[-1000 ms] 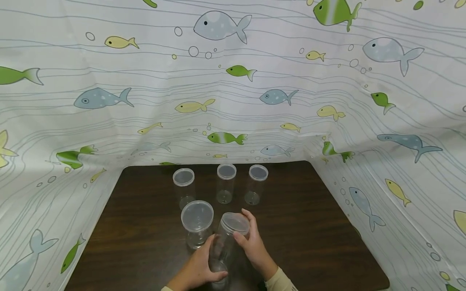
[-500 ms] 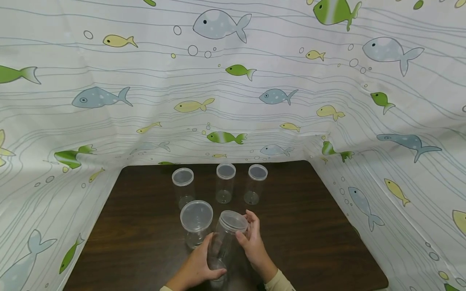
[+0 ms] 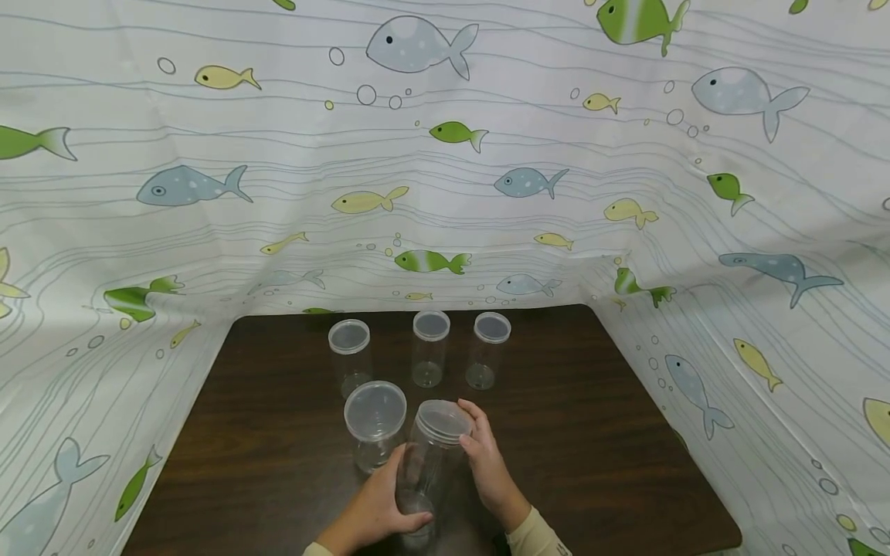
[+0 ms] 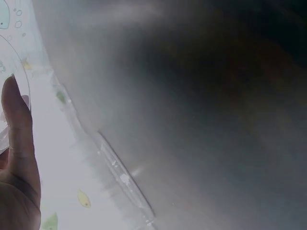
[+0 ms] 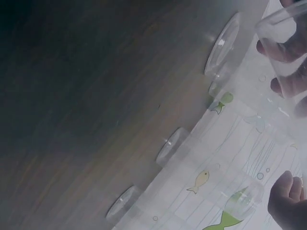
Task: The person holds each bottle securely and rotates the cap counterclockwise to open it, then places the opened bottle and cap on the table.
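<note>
Left hand (image 3: 371, 502) + right hand (image 3: 492, 472) gripping one tilted jar (image 3: 433, 463), one wide jar (image 3: 375, 415) left of it, three slim jars (image 3: 429, 349) behind.

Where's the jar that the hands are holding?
In the head view, the held jar is near the bottom middle, between the left hand and the right hand, just right of the closest standing jar.

White fish-print sheet (image 3: 452, 224) covered back and both sides. Dark wood-grain table (image 3: 591, 440) had rounded far corners, showed pale sheen in left wrist view.
</note>
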{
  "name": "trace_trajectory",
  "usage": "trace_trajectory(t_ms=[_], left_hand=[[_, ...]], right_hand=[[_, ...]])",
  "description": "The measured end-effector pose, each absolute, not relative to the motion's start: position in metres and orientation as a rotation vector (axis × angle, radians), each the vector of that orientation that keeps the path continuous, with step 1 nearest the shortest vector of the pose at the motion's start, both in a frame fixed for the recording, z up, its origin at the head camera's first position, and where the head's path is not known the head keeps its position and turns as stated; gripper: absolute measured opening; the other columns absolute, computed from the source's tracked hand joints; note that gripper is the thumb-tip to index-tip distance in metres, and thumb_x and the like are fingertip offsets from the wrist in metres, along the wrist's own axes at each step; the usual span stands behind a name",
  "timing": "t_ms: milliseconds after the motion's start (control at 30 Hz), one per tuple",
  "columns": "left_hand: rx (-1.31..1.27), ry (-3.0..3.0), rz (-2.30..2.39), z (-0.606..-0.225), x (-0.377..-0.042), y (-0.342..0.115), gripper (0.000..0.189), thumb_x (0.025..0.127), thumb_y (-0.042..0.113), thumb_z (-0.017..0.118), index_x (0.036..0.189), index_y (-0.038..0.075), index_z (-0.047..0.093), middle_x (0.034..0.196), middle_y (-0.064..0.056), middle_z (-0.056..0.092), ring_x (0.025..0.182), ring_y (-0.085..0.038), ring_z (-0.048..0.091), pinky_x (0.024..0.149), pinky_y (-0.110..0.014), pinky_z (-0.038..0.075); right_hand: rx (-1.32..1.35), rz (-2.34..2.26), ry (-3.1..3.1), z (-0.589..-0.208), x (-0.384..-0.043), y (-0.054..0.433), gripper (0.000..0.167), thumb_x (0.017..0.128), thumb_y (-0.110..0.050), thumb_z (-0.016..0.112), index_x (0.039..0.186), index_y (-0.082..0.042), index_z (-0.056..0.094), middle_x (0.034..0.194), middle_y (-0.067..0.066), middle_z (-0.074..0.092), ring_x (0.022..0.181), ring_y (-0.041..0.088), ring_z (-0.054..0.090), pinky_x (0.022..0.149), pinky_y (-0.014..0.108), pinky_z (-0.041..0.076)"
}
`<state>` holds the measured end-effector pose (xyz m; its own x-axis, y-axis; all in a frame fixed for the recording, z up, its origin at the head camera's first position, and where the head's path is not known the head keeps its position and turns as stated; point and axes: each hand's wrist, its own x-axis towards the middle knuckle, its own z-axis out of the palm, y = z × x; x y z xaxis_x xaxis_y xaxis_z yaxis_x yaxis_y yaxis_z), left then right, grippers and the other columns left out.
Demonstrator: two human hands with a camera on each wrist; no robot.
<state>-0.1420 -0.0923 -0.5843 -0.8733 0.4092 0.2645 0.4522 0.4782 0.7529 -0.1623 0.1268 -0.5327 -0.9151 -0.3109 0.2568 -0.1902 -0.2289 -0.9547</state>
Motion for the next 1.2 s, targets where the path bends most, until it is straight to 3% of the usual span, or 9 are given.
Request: trace_trajectory(t_ms=[367, 567, 767, 867, 1067, 1200], left_hand=[[-0.759, -2.641, -1.418, -0.5842, -0.1435, -0.0918, 0.099, 0.067, 0.044, 0.093, 0.142, 0.004, 0.041, 0.122, -0.005, 0.063, 0.106, -0.017, 0.063, 0.088, -0.039, 0.054], [-0.718, -2.654, -1.405, -0.5847, -0.1424, -0.0911, 0.101, 0.066, 0.041, 0.094, 0.143, 0.002, 0.042, 0.125, -0.007, 0.062, 0.108, -0.019, 0.062, 0.09, -0.04, 0.053], [-0.752, -2.643, -1.412, -0.5854, -0.1431, -0.0912, 0.1, 0.067, 0.043, 0.093, 0.142, 0.002, 0.042, 0.123, -0.004, 0.064, 0.107, -0.017, 0.063, 0.089, -0.038, 0.054], [-0.779, -2.64, -1.441, -0.5853, -0.1437, -0.0917, 0.098, 0.068, 0.043, 0.093, 0.142, 0.004, 0.041, 0.121, -0.001, 0.065, 0.106, -0.015, 0.063, 0.089, -0.037, 0.054], [-0.804, -2.642, -1.463, -0.5851, -0.1435, -0.0917, 0.098, 0.069, 0.04, 0.093, 0.142, 0.004, 0.04, 0.122, -0.001, 0.065, 0.106, -0.014, 0.063, 0.089, -0.036, 0.054], [-0.795, -2.645, -1.465, -0.5842, -0.1428, -0.0915, 0.099, 0.068, 0.041, 0.094, 0.142, 0.004, 0.04, 0.122, -0.002, 0.064, 0.106, -0.015, 0.063, 0.088, -0.036, 0.054]], right_hand=[[-0.699, -2.345, 1.909, -0.5343, -0.1625, 0.124, 0.053, 0.108, -0.014, 0.034, 0.153, 0.003, 0.011, 0.16, 0.033, 0.017, 0.142, 0.008, 0.034, 0.112, 0.02, 0.026], [-0.543, -2.44, 2.044, -0.5365, -0.1596, 0.1235, 0.061, 0.104, -0.014, 0.051, 0.147, 0.008, 0.015, 0.146, 0.03, 0.028, 0.133, 0.01, 0.041, 0.105, 0.02, 0.037], [-0.521, -2.397, 2.05, -0.5322, -0.1572, 0.1232, 0.069, 0.098, -0.01, 0.062, 0.148, 0.005, 0.017, 0.147, 0.028, 0.03, 0.134, 0.006, 0.041, 0.107, 0.018, 0.034], [-0.571, -2.374, 2.006, -0.5309, -0.1576, 0.1243, 0.069, 0.099, -0.008, 0.058, 0.15, 0.006, 0.014, 0.151, 0.033, 0.027, 0.134, 0.005, 0.043, 0.107, 0.018, 0.036], [-0.71, -2.308, 1.846, -0.5295, -0.1608, 0.1297, 0.066, 0.1, -0.012, 0.036, 0.154, 0.008, 0.004, 0.156, 0.038, 0.018, 0.137, 0.007, 0.039, 0.111, 0.021, 0.029], [-0.783, -2.297, 1.817, -0.5291, -0.1627, 0.1289, 0.068, 0.1, -0.015, 0.033, 0.155, 0.008, 0.0, 0.157, 0.039, 0.016, 0.14, 0.009, 0.037, 0.113, 0.02, 0.025]])
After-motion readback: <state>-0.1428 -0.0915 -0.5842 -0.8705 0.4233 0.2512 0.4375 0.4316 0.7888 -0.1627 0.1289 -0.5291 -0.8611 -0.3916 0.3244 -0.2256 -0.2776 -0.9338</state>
